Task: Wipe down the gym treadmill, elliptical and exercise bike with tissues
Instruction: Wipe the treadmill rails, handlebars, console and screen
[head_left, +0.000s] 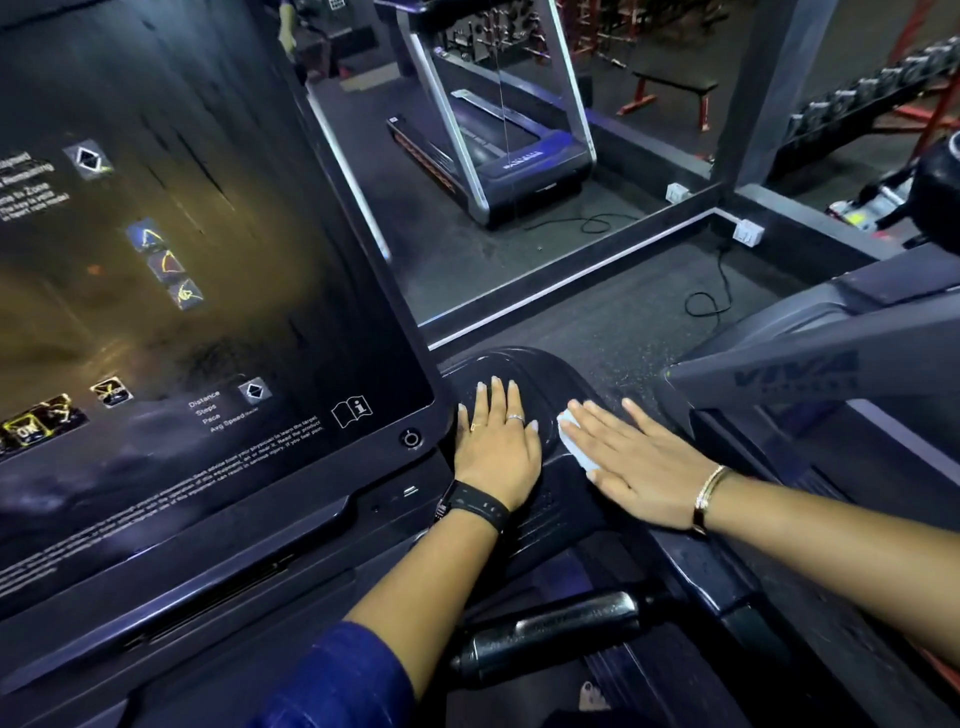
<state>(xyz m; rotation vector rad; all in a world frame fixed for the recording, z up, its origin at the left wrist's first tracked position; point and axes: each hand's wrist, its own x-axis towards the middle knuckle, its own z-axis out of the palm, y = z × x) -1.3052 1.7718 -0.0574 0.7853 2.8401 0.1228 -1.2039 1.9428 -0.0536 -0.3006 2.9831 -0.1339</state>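
Note:
I stand at a dark treadmill with a large black console screen (197, 291) on the left. To the right of the screen lies its black tray and cup-holder panel (524, 379). My left hand (496, 447) rests flat on this panel, fingers straight, holding nothing. My right hand (634, 462) lies flat beside it and presses a white tissue (574, 441) against the panel; the tissue shows only at the fingers' left edge. A black handlebar grip (545, 636) sticks out below my arms.
A neighbouring machine with a grey arm marked VIVA (800, 371) stands at the right. A mirror ahead reflects a treadmill (498, 140). Power cables (711, 296) and wall sockets (748, 232) lie on the floor by the mirror base. Dumbbell racks (872, 98) are far right.

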